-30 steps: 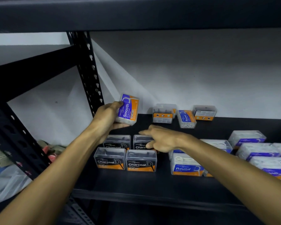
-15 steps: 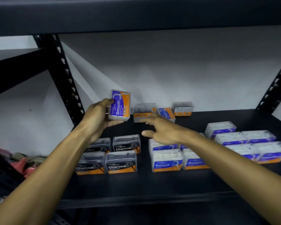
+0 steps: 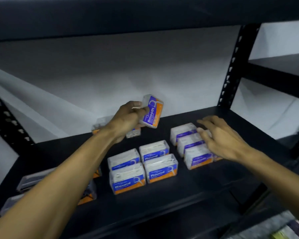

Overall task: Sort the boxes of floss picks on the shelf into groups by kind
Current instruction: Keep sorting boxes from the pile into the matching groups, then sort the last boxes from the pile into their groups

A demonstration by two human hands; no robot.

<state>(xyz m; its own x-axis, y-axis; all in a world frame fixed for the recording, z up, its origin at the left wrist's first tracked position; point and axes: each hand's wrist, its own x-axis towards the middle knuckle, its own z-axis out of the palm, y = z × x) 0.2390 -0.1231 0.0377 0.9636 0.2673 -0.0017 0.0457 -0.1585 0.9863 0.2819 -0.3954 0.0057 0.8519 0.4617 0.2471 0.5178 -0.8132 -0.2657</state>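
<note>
My left hand [image 3: 128, 118] grips a purple and orange "Smooth" box [image 3: 152, 111], held upright in the air above the back of the black shelf [image 3: 162, 204]. My right hand [image 3: 221, 138] hovers with spread fingers over a row of Smooth boxes [image 3: 195, 152] at the right, its fingertips at their tops. Several "Round" boxes [image 3: 141, 168] stand grouped in the middle. Dark "Charcoal" boxes [image 3: 33, 178] sit at the left, mostly hidden under my left forearm. More boxes [image 3: 133, 132] at the back are partly hidden behind my left hand.
The upper shelf board [image 3: 145, 12] hangs low overhead. A perforated black upright [image 3: 231, 71] stands at the back right and another [image 3: 5, 116] at the left. A white wall closes the back. A second rack [image 3: 280, 78] is to the right.
The view has swung right. My left hand has carried the Smooth box rightward, and my right hand has moved from the Round boxes to the Smooth row.
</note>
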